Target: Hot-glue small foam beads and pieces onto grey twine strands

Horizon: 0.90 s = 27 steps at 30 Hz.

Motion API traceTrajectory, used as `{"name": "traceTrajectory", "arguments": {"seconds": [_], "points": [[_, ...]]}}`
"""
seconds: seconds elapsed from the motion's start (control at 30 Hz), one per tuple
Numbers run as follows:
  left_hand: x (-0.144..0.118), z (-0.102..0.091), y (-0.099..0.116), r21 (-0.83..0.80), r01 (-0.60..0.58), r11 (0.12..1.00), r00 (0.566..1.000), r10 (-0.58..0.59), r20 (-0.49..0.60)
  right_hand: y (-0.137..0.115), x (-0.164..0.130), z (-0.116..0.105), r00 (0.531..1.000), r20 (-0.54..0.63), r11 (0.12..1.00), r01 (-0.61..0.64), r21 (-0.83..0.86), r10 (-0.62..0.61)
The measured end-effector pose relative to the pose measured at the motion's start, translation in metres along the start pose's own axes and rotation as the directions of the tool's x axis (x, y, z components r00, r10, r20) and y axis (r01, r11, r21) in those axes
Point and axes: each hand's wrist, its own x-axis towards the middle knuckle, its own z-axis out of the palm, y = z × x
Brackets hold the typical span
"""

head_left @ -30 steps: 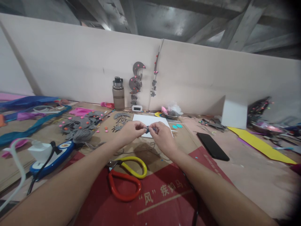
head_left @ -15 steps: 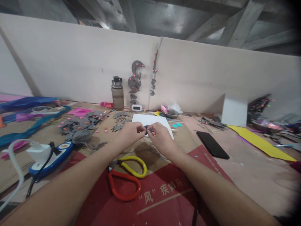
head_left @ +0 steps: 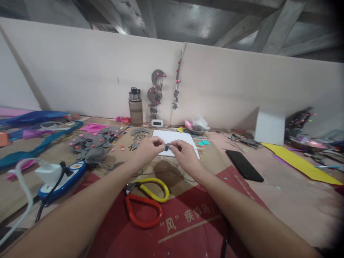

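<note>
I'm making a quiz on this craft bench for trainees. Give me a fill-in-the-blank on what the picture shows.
1. Both hands, left hand and right hand, pinch one small dark piece ____ them.
2. The scissors have one yellow handle and one ____ handle.
3. The black phone lies on the person's ____ side.

Missing: between; red; right

Bare forearms and hands (head_left: 166, 152), sleeveless

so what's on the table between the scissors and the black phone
In the head view, the right forearm crosses between the scissors and the black phone, over a red printed sheet on the table.
</note>
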Motion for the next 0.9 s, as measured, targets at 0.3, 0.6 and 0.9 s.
{"name": "traceTrajectory", "arguments": {"seconds": [0.3, 0.6, 0.9], "points": [[0.000, 0.002, -0.001, -0.161, 0.133, 0.978, 0.985, -0.112, 0.133, -0.003, 0.003, -0.005, 0.996, -0.011, 0.996, -0.090, -0.021, 0.090], [0.002, -0.001, -0.005, -0.259, 0.177, 0.950, 0.961, -0.111, 0.252, -0.005, 0.001, -0.007, 0.999, -0.034, 0.992, 0.011, -0.129, -0.015], [0.001, -0.001, 0.001, -0.136, 0.093, 0.986, 0.994, -0.085, 0.062, -0.010, -0.008, -0.002, 0.977, -0.038, 0.969, 0.204, -0.138, -0.211]]}}
